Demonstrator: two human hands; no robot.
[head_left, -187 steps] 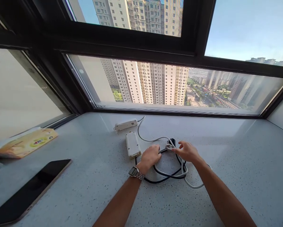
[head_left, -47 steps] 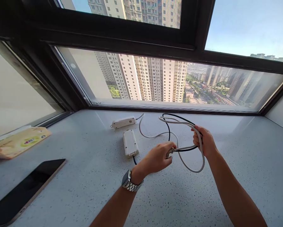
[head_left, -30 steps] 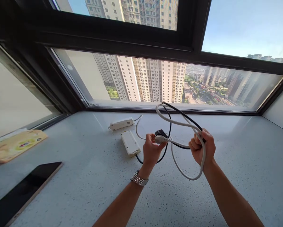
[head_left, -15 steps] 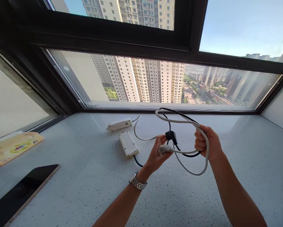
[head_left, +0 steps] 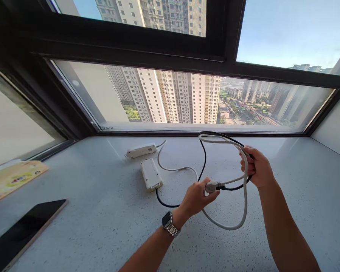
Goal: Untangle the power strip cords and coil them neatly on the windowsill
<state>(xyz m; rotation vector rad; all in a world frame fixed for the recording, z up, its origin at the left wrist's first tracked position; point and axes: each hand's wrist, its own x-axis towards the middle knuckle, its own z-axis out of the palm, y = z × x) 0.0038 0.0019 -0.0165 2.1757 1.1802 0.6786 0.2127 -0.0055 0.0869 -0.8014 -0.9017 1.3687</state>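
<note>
My left hand point(head_left: 197, 197) is closed on a white plug point(head_left: 211, 186); the black plug is mostly hidden behind it and my fingers. To the right, my right hand point(head_left: 257, 166) grips a loop of white cable point(head_left: 246, 196) and black cable point(head_left: 206, 155) together, raised above the sill. The white cable leads back to a slim white power strip point(head_left: 141, 151). From under my left hand the black cable runs to a wider white power strip point(head_left: 151, 173). Both strips lie face down or on their sides on the speckled sill.
On the left lie a dark-screened tablet or phone point(head_left: 25, 230) and a yellow tissue pack point(head_left: 16, 179). The speckled white sill point(head_left: 107, 226) ends at a dark window frame point(head_left: 158, 133), with tall buildings beyond the glass.
My left hand has turned over, moved right and lower, and now covers the black plug. My right hand has shifted slightly right with the cable loop.
</note>
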